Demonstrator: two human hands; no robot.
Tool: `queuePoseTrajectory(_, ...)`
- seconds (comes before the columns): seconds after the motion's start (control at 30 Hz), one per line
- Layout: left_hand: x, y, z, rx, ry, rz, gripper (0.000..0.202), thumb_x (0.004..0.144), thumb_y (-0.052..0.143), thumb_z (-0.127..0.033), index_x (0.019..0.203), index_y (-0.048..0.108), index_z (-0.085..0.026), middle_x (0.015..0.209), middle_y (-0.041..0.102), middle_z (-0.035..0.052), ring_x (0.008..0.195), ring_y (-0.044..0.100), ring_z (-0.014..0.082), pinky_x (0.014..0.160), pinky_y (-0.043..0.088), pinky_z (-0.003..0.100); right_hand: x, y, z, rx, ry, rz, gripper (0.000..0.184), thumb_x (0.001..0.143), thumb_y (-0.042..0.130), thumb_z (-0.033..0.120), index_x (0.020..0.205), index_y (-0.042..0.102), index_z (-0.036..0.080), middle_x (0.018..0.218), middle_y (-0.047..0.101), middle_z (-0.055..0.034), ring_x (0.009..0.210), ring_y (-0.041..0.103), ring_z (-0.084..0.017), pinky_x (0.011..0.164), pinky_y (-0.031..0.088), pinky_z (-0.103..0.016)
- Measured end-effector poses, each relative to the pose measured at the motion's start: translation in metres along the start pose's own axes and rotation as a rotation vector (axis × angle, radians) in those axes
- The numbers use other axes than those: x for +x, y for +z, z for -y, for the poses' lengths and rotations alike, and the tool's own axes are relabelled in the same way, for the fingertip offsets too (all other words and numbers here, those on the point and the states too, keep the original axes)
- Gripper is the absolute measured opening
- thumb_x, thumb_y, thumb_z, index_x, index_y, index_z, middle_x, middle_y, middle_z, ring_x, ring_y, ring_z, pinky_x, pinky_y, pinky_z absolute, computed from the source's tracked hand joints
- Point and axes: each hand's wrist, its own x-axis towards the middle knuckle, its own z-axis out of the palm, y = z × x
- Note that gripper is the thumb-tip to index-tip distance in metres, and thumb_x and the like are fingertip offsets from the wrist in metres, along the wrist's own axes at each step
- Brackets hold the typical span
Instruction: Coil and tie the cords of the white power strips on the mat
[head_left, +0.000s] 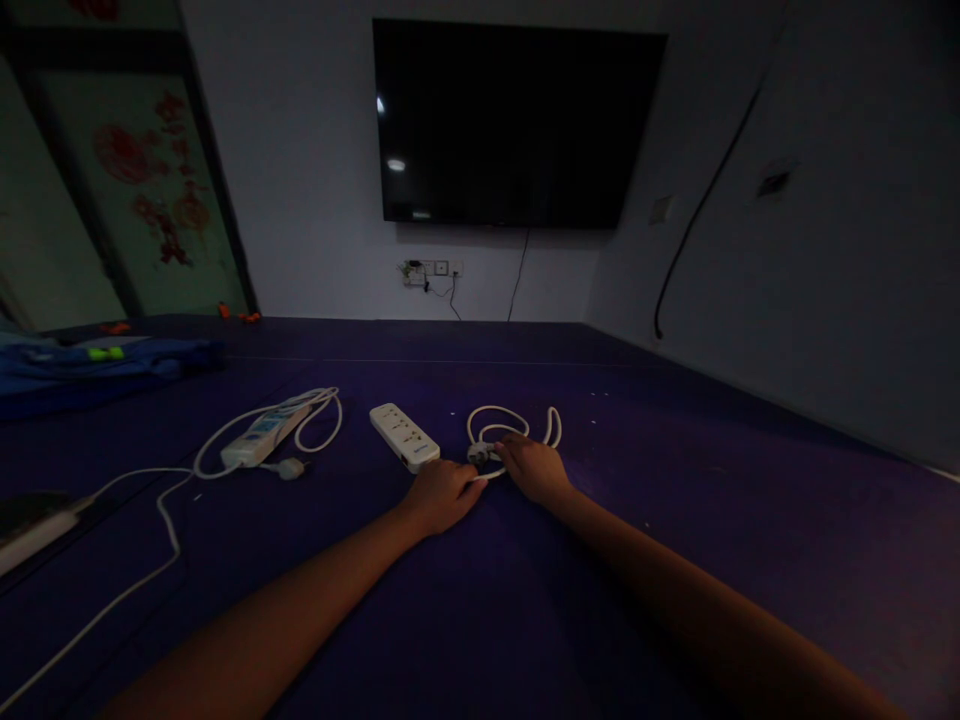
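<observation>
A white power strip (403, 435) lies on the purple floor mat, with its sockets facing up. At its near end, my left hand (444, 495) is closed around the white cord (491, 475) where it leaves the strip. My right hand (534, 466) pinches the plug end of the same cord, and the plug (478, 454) points toward my left hand. Loose loops of cord (499, 408) lie just beyond my right hand. My fingers hide part of the cord and the near end of the strip.
To the left lies a second power strip (266, 437) with its cord coiled over it and its plug (291, 468) beside it. Another strip (37, 540) shows at the left edge. Blue cloth (112, 365) lies behind these. A television (517, 125) hangs on the far wall above sockets (441, 268).
</observation>
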Motion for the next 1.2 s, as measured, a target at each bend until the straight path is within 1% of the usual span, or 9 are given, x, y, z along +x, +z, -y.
queuePoseTrajectory(0.27,0.0001,0.0009,0.0005,0.011,0.009,-0.005,0.037,0.088,0.034,-0.037,0.068,0.057,-0.017,0.060,0.058,0.0024,0.057,0.053,0.0144,0.054,0.031,0.025,0.0006,0.0008,-0.0002,-0.021,-0.003,-0.006,0.045,0.093,0.017,0.040,0.103,0.055,0.017,0.096,0.064,-0.0095,0.087,0.061,-0.018,0.067,0.040,-0.024)
queuePoseTrajectory(0.43,0.0003,-0.0001,0.0005,0.004,0.004,0.010,0.037,0.088,0.034,-0.037,0.068,0.058,-0.017,0.060,0.058,0.0025,0.057,0.053,0.0143,0.055,0.031,0.025,-0.0006,-0.0031,0.0017,-0.012,0.008,0.027,0.047,0.093,0.017,0.040,0.102,0.056,0.017,0.098,0.063,-0.0104,0.089,0.060,-0.018,0.069,0.040,-0.024)
queuePoseTrajectory(0.67,-0.0003,-0.0007,0.0007,-0.009,-0.008,0.021,0.038,0.088,0.033,-0.039,0.071,0.058,-0.016,0.060,0.058,0.0025,0.057,0.053,0.0139,0.054,0.031,0.024,-0.0003,-0.0016,0.0017,-0.015,0.005,-0.003,0.045,0.093,0.018,0.040,0.101,0.056,0.017,0.099,0.063,-0.0096,0.087,0.060,-0.019,0.065,0.039,-0.024)
queuePoseTrajectory(0.8,-0.0002,-0.0012,0.0004,-0.009,-0.003,0.025,0.038,0.088,0.034,-0.039,0.072,0.059,-0.016,0.062,0.060,0.0030,0.059,0.054,0.0140,0.056,0.033,0.024,0.0002,-0.0023,0.0015,-0.027,0.017,0.027,0.046,0.093,0.017,0.040,0.099,0.057,0.017,0.098,0.063,-0.0094,0.086,0.060,-0.019,0.064,0.039,-0.024)
queuePoseTrajectory(1.03,-0.0001,0.0000,0.0009,-0.005,-0.005,0.007,0.038,0.088,0.034,-0.039,0.071,0.060,-0.016,0.063,0.060,0.0034,0.059,0.055,0.0145,0.055,0.033,0.025,-0.0011,-0.0056,0.0027,-0.036,-0.004,0.040,0.048,0.093,0.015,0.040,0.098,0.058,0.017,0.100,0.062,-0.0096,0.086,0.060,-0.018,0.065,0.039,-0.024)
queuePoseTrajectory(1.2,-0.0001,0.0010,0.0011,-0.008,-0.007,0.014,0.038,0.088,0.034,-0.038,0.071,0.060,-0.016,0.063,0.060,0.0036,0.059,0.055,0.0146,0.056,0.033,0.025,-0.0009,-0.0043,0.0032,-0.034,0.012,0.027,0.047,0.093,0.016,0.040,0.101,0.056,0.017,0.099,0.062,-0.0098,0.087,0.060,-0.018,0.067,0.039,-0.024)
